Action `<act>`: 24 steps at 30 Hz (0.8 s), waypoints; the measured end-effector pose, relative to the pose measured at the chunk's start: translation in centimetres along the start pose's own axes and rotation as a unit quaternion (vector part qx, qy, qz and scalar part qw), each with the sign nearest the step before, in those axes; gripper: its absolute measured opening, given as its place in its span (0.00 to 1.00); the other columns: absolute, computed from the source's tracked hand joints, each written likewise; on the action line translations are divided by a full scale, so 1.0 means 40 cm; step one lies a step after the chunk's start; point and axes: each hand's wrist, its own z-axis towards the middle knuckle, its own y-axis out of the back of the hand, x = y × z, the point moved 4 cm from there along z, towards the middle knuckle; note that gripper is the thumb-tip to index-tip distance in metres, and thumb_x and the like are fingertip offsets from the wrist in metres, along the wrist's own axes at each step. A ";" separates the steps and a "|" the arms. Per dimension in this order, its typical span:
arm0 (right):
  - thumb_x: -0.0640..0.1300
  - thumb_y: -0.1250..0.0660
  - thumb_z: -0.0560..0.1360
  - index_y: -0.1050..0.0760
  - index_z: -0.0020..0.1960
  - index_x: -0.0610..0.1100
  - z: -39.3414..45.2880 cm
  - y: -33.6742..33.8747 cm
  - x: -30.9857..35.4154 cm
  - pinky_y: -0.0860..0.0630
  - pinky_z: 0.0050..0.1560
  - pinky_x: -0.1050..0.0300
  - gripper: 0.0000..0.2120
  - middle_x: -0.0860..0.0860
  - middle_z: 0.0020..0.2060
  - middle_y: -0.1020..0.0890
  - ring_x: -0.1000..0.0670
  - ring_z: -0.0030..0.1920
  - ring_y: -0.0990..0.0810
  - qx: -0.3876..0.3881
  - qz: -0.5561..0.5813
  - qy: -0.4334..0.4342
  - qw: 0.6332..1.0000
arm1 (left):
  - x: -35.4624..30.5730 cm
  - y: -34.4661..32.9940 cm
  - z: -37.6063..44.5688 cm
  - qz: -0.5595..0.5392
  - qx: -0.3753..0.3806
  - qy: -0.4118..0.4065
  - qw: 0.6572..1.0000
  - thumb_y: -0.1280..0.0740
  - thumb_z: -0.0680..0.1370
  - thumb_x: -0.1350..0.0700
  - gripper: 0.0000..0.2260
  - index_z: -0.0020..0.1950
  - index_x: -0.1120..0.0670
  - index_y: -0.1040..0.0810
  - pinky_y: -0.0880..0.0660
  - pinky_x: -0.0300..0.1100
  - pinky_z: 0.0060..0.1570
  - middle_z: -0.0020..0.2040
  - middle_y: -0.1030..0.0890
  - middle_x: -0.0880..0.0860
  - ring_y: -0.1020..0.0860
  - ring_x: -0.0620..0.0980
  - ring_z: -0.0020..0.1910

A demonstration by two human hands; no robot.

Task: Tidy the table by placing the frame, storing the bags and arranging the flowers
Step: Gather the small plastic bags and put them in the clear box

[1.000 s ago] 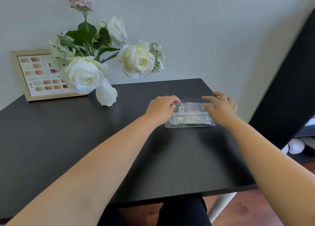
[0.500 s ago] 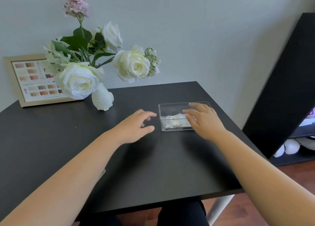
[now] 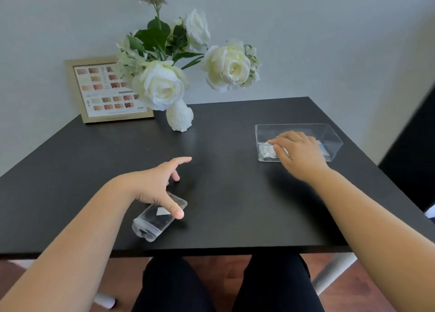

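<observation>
Fingers [image 3: 175,208] of your left hand [image 3: 155,184] are spread, with the thumb pressing down on a small clear bag [image 3: 156,219] that lies flat near the front edge of the tabletop [image 3: 223,194]; nothing is closed around it yet, so you have it pinned rather than gripped. That looks like the start of a pickup, since this bag sits well apart from the clear box [image 3: 329,137] where the others belong.

Your right hand [image 3: 299,153] reaches over the near wall of that box, fingers loosely extended and resting on the bags [image 3: 266,151] already inside, most likely to press them flat and steady the box so there is room for one more. It holds nothing that I can see.

At the back, the frame [image 3: 77,92] leans upright against the wall, and the flowers [image 3: 162,85] stand in a white vase [image 3: 180,118] just beside it, so by my reading those two parts appear settled.

Several things are hard to make out. Your right palm covers most of the box's contents, so the number of bags is unclear. The loose bag's far end lies under your left hand, and its dark contents are too small to identify. Blooms overlap the frame's right side.
</observation>
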 end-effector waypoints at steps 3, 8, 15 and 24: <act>0.48 0.44 0.80 0.22 0.61 0.53 -0.004 -0.015 0.000 0.39 0.60 0.48 0.15 0.51 0.56 0.21 0.45 0.60 0.28 -0.007 -0.009 -0.004 1.000 | 0.028 -0.004 -0.039 0.036 -0.011 0.036 0.999 0.17 0.44 0.36 0.63 0.69 0.23 0.54 0.26 0.51 0.57 0.58 0.35 0.36 0.28 0.47 0.60; 0.46 0.43 0.80 0.22 0.61 0.52 -0.005 -0.019 -0.010 0.41 0.61 0.47 0.14 0.49 0.56 0.20 0.43 0.61 0.28 -0.013 -0.004 -0.007 1.000 | 0.054 -0.008 -0.059 0.071 -0.049 0.065 0.994 0.19 0.50 0.37 0.57 0.72 0.30 0.48 0.28 0.43 0.45 0.54 0.29 0.40 0.25 0.42 0.52; 0.49 0.42 0.79 0.23 0.60 0.54 -0.026 -0.007 -0.061 0.43 0.63 0.46 0.14 0.49 0.56 0.20 0.44 0.61 0.29 -0.021 -0.023 -0.040 0.999 | 0.031 -0.008 -0.023 -0.014 -0.108 -0.011 0.994 0.24 0.67 0.44 0.23 0.58 0.40 0.30 0.27 0.40 0.39 0.43 0.19 0.43 0.20 0.42 0.40; 0.48 0.39 0.77 0.23 0.60 0.51 -0.057 0.023 -0.121 0.46 0.68 0.46 0.13 0.48 0.57 0.21 0.43 0.64 0.31 -0.050 -0.019 -0.096 0.994 | -0.150 0.030 0.096 -0.096 -0.205 -0.143 0.963 0.33 0.77 0.50 0.25 0.67 0.28 0.37 0.27 0.36 0.37 0.44 0.21 0.46 0.19 0.41 0.38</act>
